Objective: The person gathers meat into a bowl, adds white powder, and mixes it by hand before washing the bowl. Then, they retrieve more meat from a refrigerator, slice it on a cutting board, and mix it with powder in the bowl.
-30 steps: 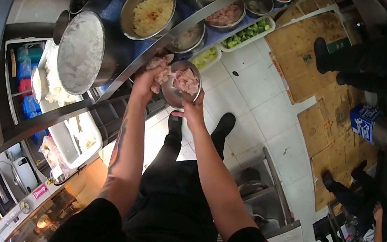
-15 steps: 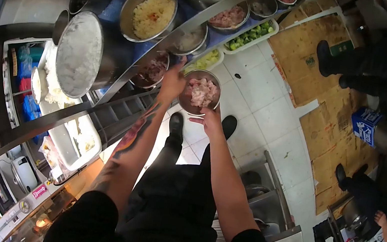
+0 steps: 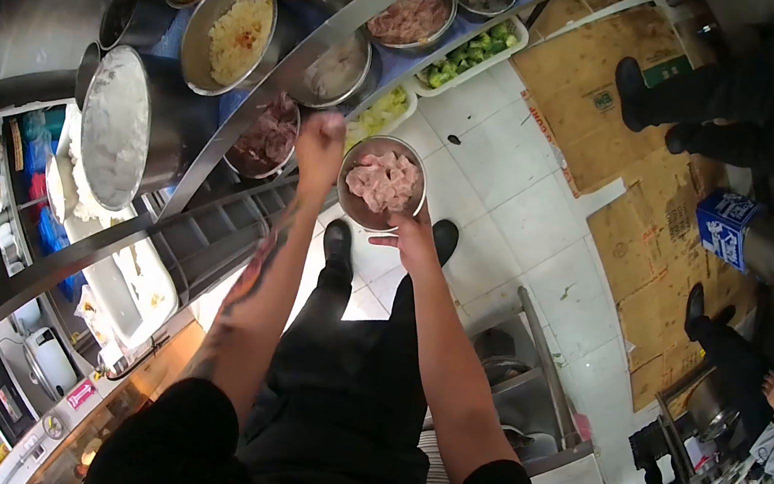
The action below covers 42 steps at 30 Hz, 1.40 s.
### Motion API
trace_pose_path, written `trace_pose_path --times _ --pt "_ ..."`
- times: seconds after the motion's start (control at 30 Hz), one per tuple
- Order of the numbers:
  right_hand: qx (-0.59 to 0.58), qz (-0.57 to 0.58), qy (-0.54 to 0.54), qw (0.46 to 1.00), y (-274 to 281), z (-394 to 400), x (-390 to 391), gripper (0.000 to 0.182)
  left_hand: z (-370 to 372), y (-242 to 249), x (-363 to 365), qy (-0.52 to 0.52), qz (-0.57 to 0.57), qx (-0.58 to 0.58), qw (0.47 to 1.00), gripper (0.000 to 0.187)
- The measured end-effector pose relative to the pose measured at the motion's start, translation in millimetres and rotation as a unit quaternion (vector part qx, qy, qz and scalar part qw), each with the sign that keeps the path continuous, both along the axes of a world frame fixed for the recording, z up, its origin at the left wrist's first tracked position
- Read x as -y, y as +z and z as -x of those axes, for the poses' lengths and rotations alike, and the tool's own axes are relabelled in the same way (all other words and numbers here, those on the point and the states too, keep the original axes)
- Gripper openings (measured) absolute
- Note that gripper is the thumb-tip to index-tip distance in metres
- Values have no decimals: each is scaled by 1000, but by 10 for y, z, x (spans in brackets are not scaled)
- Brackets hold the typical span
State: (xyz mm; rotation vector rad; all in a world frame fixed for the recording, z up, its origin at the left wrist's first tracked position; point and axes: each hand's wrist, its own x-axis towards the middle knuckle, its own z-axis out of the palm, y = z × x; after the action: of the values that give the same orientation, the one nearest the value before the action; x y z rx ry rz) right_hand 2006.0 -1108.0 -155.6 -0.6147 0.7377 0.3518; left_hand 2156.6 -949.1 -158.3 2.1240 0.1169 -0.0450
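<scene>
Holding a metal bowl (image 3: pixel 358 213) of pale meat (image 3: pixel 384 181) in the fingers of the right hand (image 3: pixel 413 239); bunching those of the left hand (image 3: pixel 322 141), contents too blurred to tell, near darker meat (image 3: pixel 271 127).

Pale tiled floor (image 3: pixel 483 198) beside flattened brown cardboard (image 3: pixel 621 269), under a metal rail (image 3: pixel 209 153).

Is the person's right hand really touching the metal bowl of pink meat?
Touching. The head view shows the right hand against the near edge of the bowl, with a digit lapping over the rim.
</scene>
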Motion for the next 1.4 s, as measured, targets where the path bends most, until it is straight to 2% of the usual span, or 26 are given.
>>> trace_pose_path --times 0.07,0.1,0.13,0.17,0.2,0.27,0.3,0.33,0.37,0.4,0.47,0.5,0.53,0.6,0.63,0.67,0.7,0.73,0.8,0.87,0.93,1.0,1.03,1.17,1.23,1.4 --pt "15 88 38 995 198 -89 72 75 337 427 92 -35 78 2 996 17" --pt "23 93 39 995 382 -111 135 75 513 665 135 -50 132 -12 990 13" --pt "35 171 79 982 638 -137 221 66 660 970 152 -54 170 -15 984 12" --pt "49 249 116 960 940 -190 314 57 746 1502 206 -86 157 -7 984 13" --pt "67 258 118 957 1313 -269 406 57 719 1888 147 -192 -27 87 977 23" --pt "90 307 185 929 2156 -340 529 46 772 2759 202 -280 -120 82 949 41" --pt "111 324 209 916 2493 -394 577 42 792 3102 196 -269 -123 98 950 41" --pt "130 340 232 902 2831 -438 595 40 835 3415 169 -308 -184 115 926 46" --pt "172 381 251 873 3242 -498 589 35 856 3688 137 -343 -246 133 897 50" --pt "191 387 251 867 3527 -561 564 35 844 3923 104 -332 -251 150 897 50" --pt "188 376 278 864 3968 -608 491 34 834 4319 0 -358 -287 105 882 51" --pt "194 354 301 864 4022 -662 500 32 809 4443 -80 -347 -248 127 896 44" --pt "207 362 296 859 4224 -694 503 32 802 4654 -155 -338 -216 91 911 43" --pt "215 381 352 827 4713 -732 512 31 715 4900 -339 -371 -96 219 897 38" --pt "230 396 361 813 4890 -762 520 30 710 5074 -376 -339 24 80 937 32" --pt "237 411 367 800 5079 -782 525 31 740 5339 -416 -294 144 -63 943 27" --pt "246 426 355 795 5329 -790 502 32 753 5590 -423 -266 257 -62 927 23" --pt "255 439 347 789 5581 -808 458 34 756 5831 -456 -260 302 -50 916 22" --pt "333 444 351 755 6002 -956 398 37 693 6111 -514 -201 379 60 902 26" --pt "374 492 325 716 6506 -1097 233 34 710 6614 -557 -154 417 95 891 34" --pt "415 553 324 646 6787 -1446 -9 32 473 6816 -665 -132 317 215 915 41" --pt "455 519 345 636 6824 -1976 -395 27 216 6944 -763 -53 270 231 933 40" --pt "432 519 352 649 6804 -2162 -641 24 144 6957 -803 -16 254 237 938 38" --pt "435 471 407 651 6679 -2736 -1253 23 -136 6827 -1060 70 296 197 932 29" --pt "437 441 457 637 6663 -2855 -1346 26 -139 6796 -1050 119 328 242 905 22" --pt "442 402 503 624 6574 -3019 -1394 26 -246 6822 -1171 158 332 213 905 22"
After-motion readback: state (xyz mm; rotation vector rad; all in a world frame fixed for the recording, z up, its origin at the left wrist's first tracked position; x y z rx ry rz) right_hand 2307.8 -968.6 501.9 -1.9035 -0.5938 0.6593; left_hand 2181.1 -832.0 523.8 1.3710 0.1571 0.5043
